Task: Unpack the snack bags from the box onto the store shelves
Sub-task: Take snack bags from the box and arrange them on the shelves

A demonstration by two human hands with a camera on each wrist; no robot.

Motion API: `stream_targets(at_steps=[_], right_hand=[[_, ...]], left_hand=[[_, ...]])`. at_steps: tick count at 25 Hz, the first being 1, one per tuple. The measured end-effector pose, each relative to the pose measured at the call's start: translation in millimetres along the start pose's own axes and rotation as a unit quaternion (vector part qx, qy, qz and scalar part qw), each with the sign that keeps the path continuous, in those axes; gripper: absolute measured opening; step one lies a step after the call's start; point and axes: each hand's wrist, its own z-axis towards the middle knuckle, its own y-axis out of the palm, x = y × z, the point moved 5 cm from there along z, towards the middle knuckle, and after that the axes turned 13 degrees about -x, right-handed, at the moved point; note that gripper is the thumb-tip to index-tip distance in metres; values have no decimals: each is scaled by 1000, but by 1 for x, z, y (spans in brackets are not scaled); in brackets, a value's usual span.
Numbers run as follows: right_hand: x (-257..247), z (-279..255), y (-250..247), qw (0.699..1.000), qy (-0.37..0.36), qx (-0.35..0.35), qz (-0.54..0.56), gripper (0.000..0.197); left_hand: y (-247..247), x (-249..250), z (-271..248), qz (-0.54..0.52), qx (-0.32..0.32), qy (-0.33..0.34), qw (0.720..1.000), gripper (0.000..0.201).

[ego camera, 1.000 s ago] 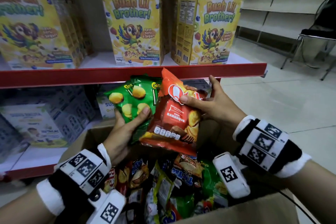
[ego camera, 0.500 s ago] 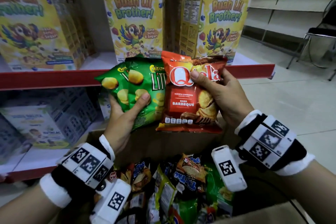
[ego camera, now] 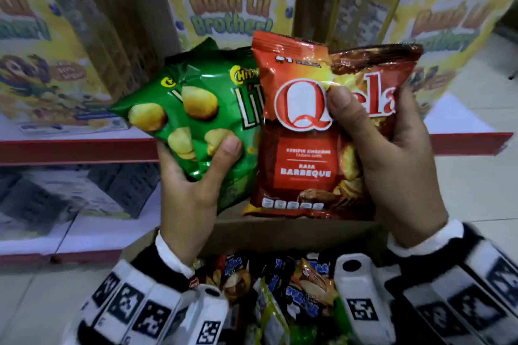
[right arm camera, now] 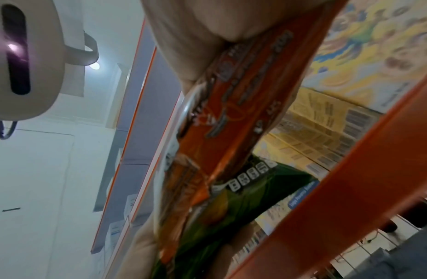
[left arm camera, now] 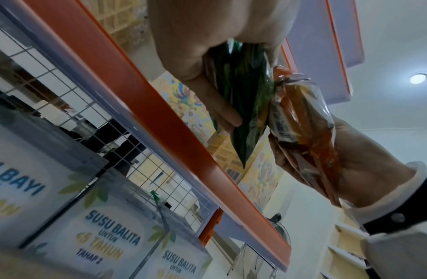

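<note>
Hands (ego camera: 193, 193) (ego camera: 398, 165) pinch glossy, crinkled green bag (ego camera: 196, 120) and orange bag (ego camera: 308, 148).

I am holding two snack bags side by side above the box (ego camera: 280, 232): the Chitato bag (ego camera: 196, 120) is sitting in my left hand (ego camera: 190, 199), the Qtela bag (ego camera: 316, 134) in my right hand (ego camera: 392, 165), overlapping its neighbour's right edge. Cereal boxes (ego camera: 229, 3) are standing behind them on the upper shelf (ego camera: 70, 148), and more bags (ego camera: 280, 288) are lying in the box below
</note>
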Motion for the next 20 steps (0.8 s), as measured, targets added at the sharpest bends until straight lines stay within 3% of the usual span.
stream_targets(at_steps=[6, 12, 14, 18, 20], right_hand=[[-79, 37, 3, 997, 81, -6, 5, 46], [-206, 51, -3, 988, 152, -13, -8, 58], [-253, 64, -7, 985, 168, -5, -27, 60], [-353, 92, -4, 978, 194, -7, -70, 55], [-390, 102, 0, 974, 214, -20, -78, 62]], left_hand=[[10, 86, 29, -1, 22, -90, 996, 83], [25, 205, 42, -25, 16, -220, 975, 97], [31, 247, 55, -30, 4, -243, 970, 84], [41, 331, 76, -119, -14, -294, 948, 40], [41, 364, 84, -149, -23, -310, 939, 42]])
